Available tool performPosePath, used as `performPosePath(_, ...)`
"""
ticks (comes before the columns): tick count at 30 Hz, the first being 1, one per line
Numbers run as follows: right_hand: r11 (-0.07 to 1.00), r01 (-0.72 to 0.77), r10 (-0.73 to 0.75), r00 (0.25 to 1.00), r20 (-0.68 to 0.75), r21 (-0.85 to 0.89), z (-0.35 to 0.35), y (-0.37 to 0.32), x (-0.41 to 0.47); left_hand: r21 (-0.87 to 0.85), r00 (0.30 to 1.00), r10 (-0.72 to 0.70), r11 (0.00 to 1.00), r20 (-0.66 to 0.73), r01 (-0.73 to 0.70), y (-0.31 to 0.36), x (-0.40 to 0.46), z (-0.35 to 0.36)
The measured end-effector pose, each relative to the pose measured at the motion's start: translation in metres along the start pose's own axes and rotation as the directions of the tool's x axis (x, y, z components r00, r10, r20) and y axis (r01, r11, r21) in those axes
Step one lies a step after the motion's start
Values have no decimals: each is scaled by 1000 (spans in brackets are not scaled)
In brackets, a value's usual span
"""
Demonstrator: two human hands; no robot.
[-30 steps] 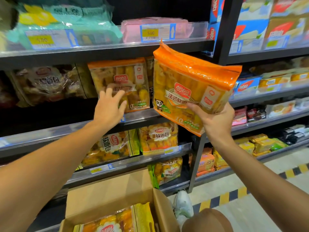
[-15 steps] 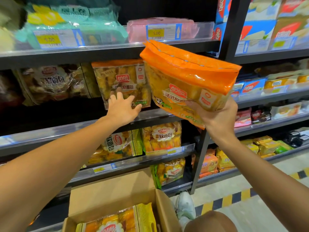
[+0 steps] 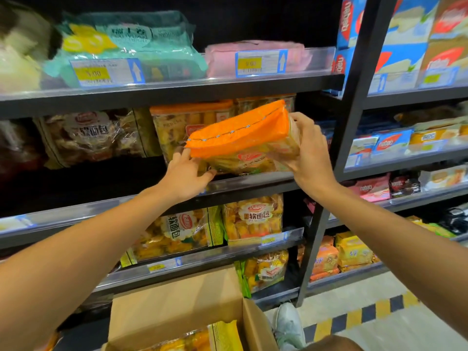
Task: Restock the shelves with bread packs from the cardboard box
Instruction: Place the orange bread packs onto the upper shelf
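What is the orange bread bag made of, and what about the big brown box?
The orange bread pack looks like thin glossy plastic film: it crinkles, shines, and its lower part is see-through, showing the bread. The right hand grips its end. The box looks like plain matte brown cardboard, with stiff flat flaps.

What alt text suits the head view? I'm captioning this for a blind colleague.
A person's right hand and left hand tip an orange bread pack onto a middle shelf, in front of a matching pack. An open cardboard box holding more packs sits below.
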State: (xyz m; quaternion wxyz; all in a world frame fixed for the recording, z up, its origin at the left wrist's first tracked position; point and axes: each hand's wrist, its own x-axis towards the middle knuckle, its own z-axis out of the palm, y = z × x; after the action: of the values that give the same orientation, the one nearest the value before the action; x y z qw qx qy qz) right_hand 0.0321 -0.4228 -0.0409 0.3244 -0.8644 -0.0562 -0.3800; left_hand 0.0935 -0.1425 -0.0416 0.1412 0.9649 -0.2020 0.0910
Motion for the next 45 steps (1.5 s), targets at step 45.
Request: performPosePath(45, 926, 129, 108, 811, 575, -356, 50, 15, 57, 411, 995, 37, 912, -89, 3, 15, 9, -11)
